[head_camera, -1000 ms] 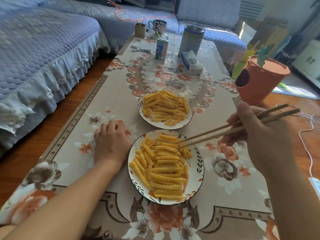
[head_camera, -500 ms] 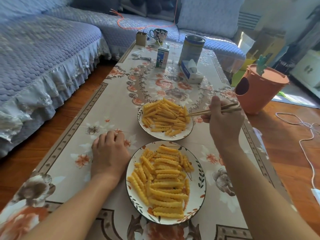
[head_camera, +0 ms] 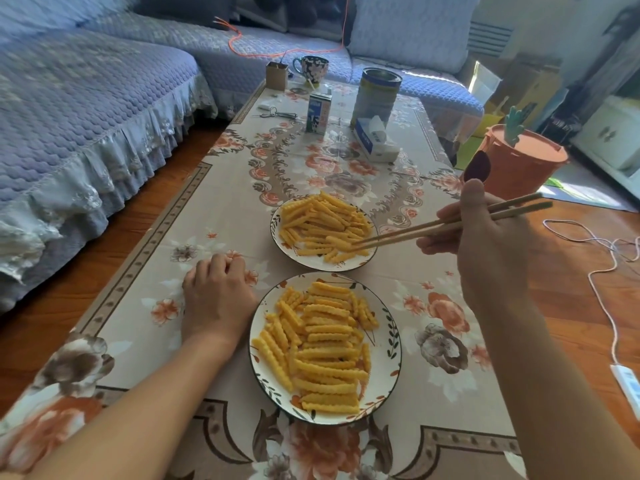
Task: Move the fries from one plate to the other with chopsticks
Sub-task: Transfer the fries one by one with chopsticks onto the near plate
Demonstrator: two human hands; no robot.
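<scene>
The near plate (head_camera: 389,344) has most of its floral face buried under crinkle-cut fries (head_camera: 322,344), and the far plate (head_camera: 313,262) shows only its rim around its own heap. The chopsticks (head_camera: 446,225) pass behind the right hand (head_camera: 491,251), so the fingers' grip on them is hidden; whether their tips touch a fry is too fine to tell. The left hand (head_camera: 216,299) covers the tablecloth (head_camera: 156,271) beneath it, its fingertips curled out of sight. Both forearms run off the bottom edge. The print on the milk carton (head_camera: 318,114) and the tissue box (head_camera: 375,142) is too small to read. The sofa (head_camera: 69,98) at far left is blurred and cropped. The white power strip (head_camera: 628,386) is cut by the right edge.
</scene>
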